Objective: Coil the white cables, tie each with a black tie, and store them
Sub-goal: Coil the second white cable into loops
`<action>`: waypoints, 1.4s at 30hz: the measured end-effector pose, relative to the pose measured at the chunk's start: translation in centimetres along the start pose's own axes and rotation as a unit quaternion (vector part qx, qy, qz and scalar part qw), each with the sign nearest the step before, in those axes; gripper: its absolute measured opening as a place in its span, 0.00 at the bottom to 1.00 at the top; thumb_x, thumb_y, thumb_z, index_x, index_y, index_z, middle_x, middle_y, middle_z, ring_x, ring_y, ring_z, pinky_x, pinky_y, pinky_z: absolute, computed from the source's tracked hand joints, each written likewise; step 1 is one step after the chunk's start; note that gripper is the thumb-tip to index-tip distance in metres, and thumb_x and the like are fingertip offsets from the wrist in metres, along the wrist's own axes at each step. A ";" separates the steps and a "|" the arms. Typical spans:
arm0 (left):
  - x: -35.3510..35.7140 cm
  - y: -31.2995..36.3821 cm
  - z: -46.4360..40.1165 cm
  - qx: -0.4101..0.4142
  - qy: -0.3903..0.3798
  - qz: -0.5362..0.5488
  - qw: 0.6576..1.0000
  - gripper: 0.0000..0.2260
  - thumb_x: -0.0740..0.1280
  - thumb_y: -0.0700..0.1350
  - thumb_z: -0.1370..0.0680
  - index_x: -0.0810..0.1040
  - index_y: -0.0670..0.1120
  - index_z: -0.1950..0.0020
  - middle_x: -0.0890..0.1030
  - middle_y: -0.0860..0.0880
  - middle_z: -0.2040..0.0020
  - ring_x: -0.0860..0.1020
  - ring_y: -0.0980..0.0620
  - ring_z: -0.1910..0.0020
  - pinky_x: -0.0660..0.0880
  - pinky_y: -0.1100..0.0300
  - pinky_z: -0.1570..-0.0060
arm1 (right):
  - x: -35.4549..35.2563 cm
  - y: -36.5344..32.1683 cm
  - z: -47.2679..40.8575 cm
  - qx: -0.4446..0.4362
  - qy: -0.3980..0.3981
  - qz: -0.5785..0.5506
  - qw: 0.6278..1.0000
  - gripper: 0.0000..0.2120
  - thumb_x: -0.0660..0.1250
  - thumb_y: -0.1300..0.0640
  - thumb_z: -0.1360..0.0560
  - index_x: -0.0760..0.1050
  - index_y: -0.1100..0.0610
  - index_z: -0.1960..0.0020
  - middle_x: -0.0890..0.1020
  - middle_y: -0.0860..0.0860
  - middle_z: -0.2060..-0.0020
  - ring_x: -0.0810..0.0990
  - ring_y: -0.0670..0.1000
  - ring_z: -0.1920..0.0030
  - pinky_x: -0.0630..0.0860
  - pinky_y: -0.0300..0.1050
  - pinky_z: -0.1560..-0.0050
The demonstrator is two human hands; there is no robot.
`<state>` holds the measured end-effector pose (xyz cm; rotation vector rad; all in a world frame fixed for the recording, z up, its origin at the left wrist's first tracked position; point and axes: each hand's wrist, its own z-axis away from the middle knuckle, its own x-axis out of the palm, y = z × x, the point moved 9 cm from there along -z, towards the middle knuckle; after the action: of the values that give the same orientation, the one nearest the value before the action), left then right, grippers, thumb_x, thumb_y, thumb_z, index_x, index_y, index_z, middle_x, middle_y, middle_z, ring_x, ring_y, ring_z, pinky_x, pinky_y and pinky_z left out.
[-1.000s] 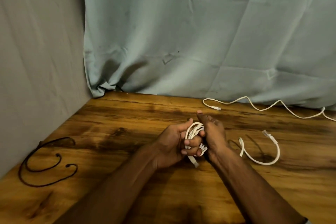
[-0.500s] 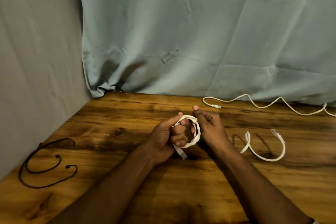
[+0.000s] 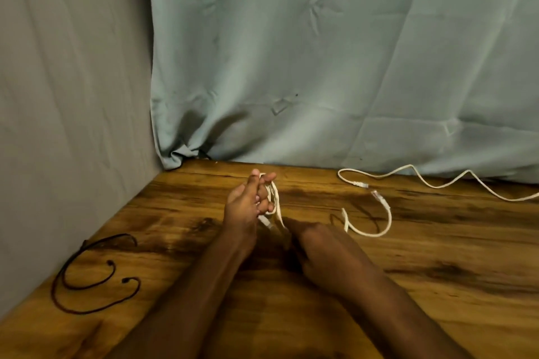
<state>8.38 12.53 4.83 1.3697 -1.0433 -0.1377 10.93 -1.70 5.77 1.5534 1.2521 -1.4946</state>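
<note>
My left hand (image 3: 248,207) is raised over the middle of the wooden table (image 3: 437,285), and its fingers hold a small coil of white cable (image 3: 275,204). That cable's free tail (image 3: 376,221) curves over the table to the right and ends in a plug. My right hand (image 3: 318,248) sits just below and right of the coil, fingers curled at the coil's lower end; what it grips is hidden. Against the curtain at the back right, a second white cable (image 3: 431,183) lies loose. Black ties (image 3: 96,277) lie at the table's left edge.
A grey wall (image 3: 73,96) stands on the left and a pale blue curtain (image 3: 320,67) hangs behind the table. Both meet the table at the back left corner.
My left hand has lifted and moved away from me with the coil. My right hand has dropped down to the coil's lower end. The free tail has slid a little to the left.
</note>
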 end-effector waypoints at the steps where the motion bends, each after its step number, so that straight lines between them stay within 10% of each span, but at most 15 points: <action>1: 0.0 0.0 0.1 0.007 0.004 -0.037 0.999 0.16 0.60 0.48 0.16 0.82 0.38 0.46 0.65 0.55 0.77 0.62 0.59 0.81 0.67 0.64 0.76 | 0.0 -0.6 0.1 -0.015 -0.008 0.011 1.000 0.13 0.63 0.54 0.18 0.72 0.46 0.33 0.83 0.50 0.44 0.82 0.54 0.46 0.80 0.53 0.46; 9: 2.7 -1.8 1.3 -0.013 -0.104 -0.192 0.976 0.15 0.59 0.46 0.15 0.79 0.39 0.52 0.82 0.45 0.67 0.78 0.54 0.75 0.72 0.65 0.77 | -2.6 -0.4 0.6 -0.042 0.062 0.033 0.997 0.13 0.58 0.44 0.15 0.77 0.44 0.35 0.76 0.44 0.60 0.69 0.44 0.66 0.61 0.40 0.67; 15: 4.3 -3.4 3.5 -0.053 -0.180 -0.267 0.945 0.18 0.59 0.47 0.15 0.80 0.44 0.62 0.81 0.47 0.70 0.77 0.52 0.72 0.73 0.61 0.71 | -4.4 1.7 1.0 -0.029 0.197 -0.054 0.979 0.15 0.56 0.41 0.16 0.79 0.45 0.43 0.85 0.49 0.60 0.82 0.52 0.61 0.71 0.46 0.62; 24: 7.1 -4.9 7.0 -0.199 -0.288 -0.146 0.925 0.22 0.56 0.56 0.16 0.76 0.44 0.61 0.62 0.50 0.77 0.56 0.56 0.82 0.66 0.59 0.70 | -6.0 5.3 2.4 0.044 0.355 -0.112 0.927 0.14 0.57 0.42 0.15 0.72 0.46 0.55 0.74 0.43 0.72 0.75 0.48 0.73 0.65 0.45 0.73; 37: 6.9 -4.6 6.3 -0.180 -0.294 -0.099 0.933 0.14 0.67 0.53 0.21 0.72 0.48 0.63 0.61 0.54 0.77 0.56 0.54 0.76 0.59 0.63 0.75 | -5.5 6.7 2.8 0.109 0.392 -0.224 0.886 0.18 0.60 0.41 0.16 0.78 0.50 0.58 0.79 0.47 0.67 0.78 0.47 0.66 0.75 0.50 0.67; 42: 4.3 -3.9 4.0 -0.147 -0.175 -0.086 0.970 0.16 0.72 0.52 0.24 0.72 0.46 0.66 0.65 0.54 0.78 0.63 0.58 0.79 0.64 0.66 0.78 | -1.0 4.6 0.0 0.047 0.137 -0.502 0.852 0.12 0.72 0.45 0.23 0.80 0.43 0.40 0.87 0.45 0.47 0.86 0.47 0.45 0.83 0.57 0.43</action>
<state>10.03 5.85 3.22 1.1853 -1.1395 -0.6580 15.24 -3.50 5.98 1.2055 2.4283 -1.9769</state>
